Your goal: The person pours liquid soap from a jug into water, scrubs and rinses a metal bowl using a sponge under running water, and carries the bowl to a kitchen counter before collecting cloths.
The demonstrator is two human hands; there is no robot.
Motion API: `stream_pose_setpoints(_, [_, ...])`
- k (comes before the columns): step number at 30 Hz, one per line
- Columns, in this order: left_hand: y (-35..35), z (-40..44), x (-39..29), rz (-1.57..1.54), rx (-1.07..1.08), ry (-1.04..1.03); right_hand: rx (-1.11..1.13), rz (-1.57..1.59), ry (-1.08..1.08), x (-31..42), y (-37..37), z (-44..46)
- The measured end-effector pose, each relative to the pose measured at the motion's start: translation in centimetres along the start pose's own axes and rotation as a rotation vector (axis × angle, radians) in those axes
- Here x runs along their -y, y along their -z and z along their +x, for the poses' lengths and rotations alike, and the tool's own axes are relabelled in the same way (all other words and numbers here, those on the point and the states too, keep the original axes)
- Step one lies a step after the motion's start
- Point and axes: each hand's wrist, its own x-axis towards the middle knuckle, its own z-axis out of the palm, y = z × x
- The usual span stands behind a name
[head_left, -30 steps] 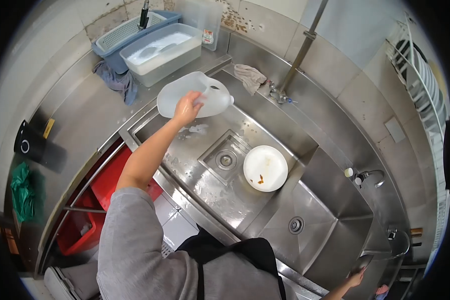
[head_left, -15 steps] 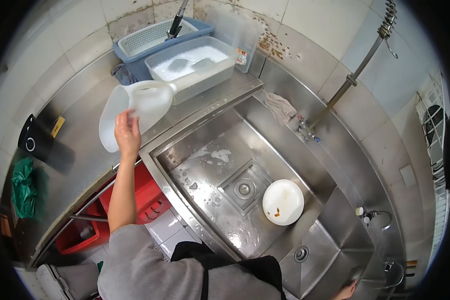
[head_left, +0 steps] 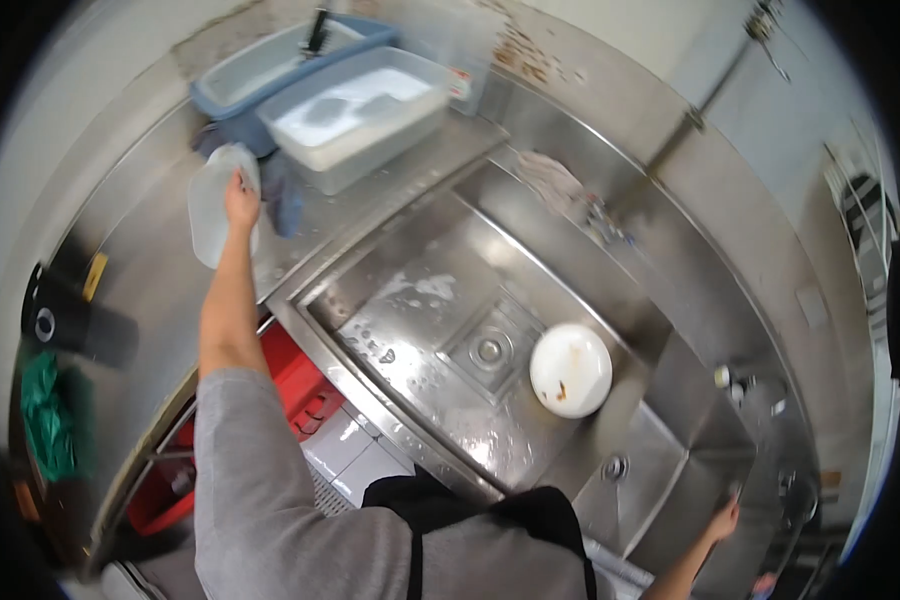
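My left hand (head_left: 241, 200) is closed on a translucent white plastic container (head_left: 208, 212) over the left steel counter; motion blur hides its exact shape. Beside it lies a blurred blue-grey cloth-like thing (head_left: 286, 195). A tub of soapy water (head_left: 355, 150) stands just beyond, with rounded shapes under the suds. At the lower right, my right hand (head_left: 727, 520) is over the smaller sink's far side; its fingers are too small and blurred to read. A white plate (head_left: 571, 370) with brown food scraps lies in the large sink (head_left: 410, 345), right of the drain.
Behind the tub sits a blue basin (head_left: 232, 98) with a white basket inside. A rag (head_left: 550, 183) lies by the tap (head_left: 605, 225). A black container (head_left: 55, 315) and a green bag (head_left: 48, 415) stand at the left. Red crates (head_left: 295, 385) are under the counter.
My left hand has drawn the translucent container back and left, turning it and uncovering the blue-grey thing. My right hand has come up further into view. The whole view has shifted.
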Motion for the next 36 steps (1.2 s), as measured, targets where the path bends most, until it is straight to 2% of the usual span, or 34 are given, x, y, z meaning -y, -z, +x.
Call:
stream_pose_setpoints(1, [-1.4, -0.2, 1.3, 0.069, 0.208, 0.068, -0.062, -0.199, 0.097, 0.2, -0.1, 0.1])
stream_pose_setpoints(2, [-2.2, -0.1, 1.9, 0.146, 0.415, 0.125, 0.013, -0.141, 0.21, -1.9, -0.5, 1.6])
stream_pose_setpoints(4, [-3.5, 0.8, 4.1, 0.267, 0.4, 0.116, 0.058, -0.207, 0.211, 3.3, -0.5, -1.4])
stream_pose_setpoints(5, [-6.8, 1.2, 11.5, 0.447, 0.24, -0.075, 0.096, -0.149, 0.277, 3.9, -0.9, -1.9])
stream_pose_setpoints(7, [-1.8, -1.9, -3.0, 0.331, -0.331, 0.007, 0.053, -0.072, 0.387, 6.9, -2.2, -4.8])
stream_pose_setpoints(9, [-0.7, -4.8, -11.5, 0.041, -0.316, -0.19, 0.081, 0.079, 0.501, 11.0, -4.3, -8.8])
stream_pose_setpoints(11, [-2.3, -10.0, -19.0, -0.311, 0.084, -0.198, 0.127, 0.2, 0.584, 13.4, -7.9, -11.8])
stream_pose_setpoints(12, [-2.7, -12.8, -23.1, -0.368, 0.315, -0.207, 0.183, 0.22, 0.649, 14.9, -9.7, -13.4])
stream_pose_setpoints(14, [-5.6, -19.0, -28.8, -0.947, 0.845, 0.19, 0.309, 0.281, 0.684, 18.3, -13.1, -17.5])
stream_pose_setpoints(15, [-6.2, -21.5, -31.6, -0.979, 0.971, 0.284, 0.393, 0.298, 0.699, 19.8, -14.5, -19.5])
stream_pose_setpoints(17, [-7.9, -25.1, -35.5, -0.992, 1.027, 0.247, 0.486, 0.308, 0.776, 21.5, -17.2, -22.6])
stream_pose_setpoints(20, [-7.8, -21.9, -36.5, -0.888, 0.883, 0.084, 0.593, 0.363, 0.794, 23.8, -19.2, -26.4])
stream_pose_setpoints(21, [-7.5, -20.1, -36.5, -0.848, 0.839, 0.013, 0.632, 0.4, 0.777, 23.6, -19.5, -27.1])
stream_pose_setpoints(23, [-8.8, -14.2, -33.8, -0.617, 0.513, -0.302, 0.714, 0.361, 0.746, 23.5, -19.3, -27.8])
stream_pose_setpoints(25, [-8.5, -6.5, -31.7, -0.466, 0.325, -0.327, 0.755, 0.371, 0.71, 22.4, -19.2, -27.9])
stream_pose_setpoints(26, [-10.0, -2.5, -29.2, -0.473, 0.309, -0.281, 0.772, 0.366, 0.678, 22.1, -19.3, -27.9])
stream_pose_setpoints(27, [-11.6, 1.6, -26.4, -0.302, 0.122, -0.407, 0.764, 0.348, 0.693, 22.0, -19.6, -27.8])
stream_pose_setpoints(29, [-14.7, 8.4, -19.2, -0.03, 0.196, -0.229, 0.742, 0.293, 0.702, 21.3, -19.5, -27.8])
stream_pose_setpoints(30, [-16.7, 10.9, -15.2, 0.093, 0.389, -0.071, 0.729, 0.289, 0.736, 21.3, -19.3, -27.9])
stream_pose_setpoints(31, [-18.6, 12.5, -11.5, 0.235, 0.497, -0.212, 0.716, 0.275, 0.763, 21.7, -19.3, -27.9])
stream_pose_setpoints(32, [-18.1, 13.2, -12.6, 0.139, 0.846, 0.091, 0.705, 0.256, 0.783, 21.8, -19.4, -27.9])
stream_pose_setpoints(33, [-21.5, 14.4, -8.8, 0.278, 0.754, -0.251, 0.721, 0.239, 0.802, 21.8, -19.6, -28.0])
stream_pose_setpoints(34, [-26.9, 16.7, -2.4, 0.231, 0.758, -0.376, 0.736, 0.218, 0.814, 21.5, -19.7, -28.2])
stream_pose_setpoints(36, [-26.1, 16.0, -5.9, 0.198, 0.876, -0.195, 0.824, 0.208, 0.807, 21.4, -19.8, -29.0])
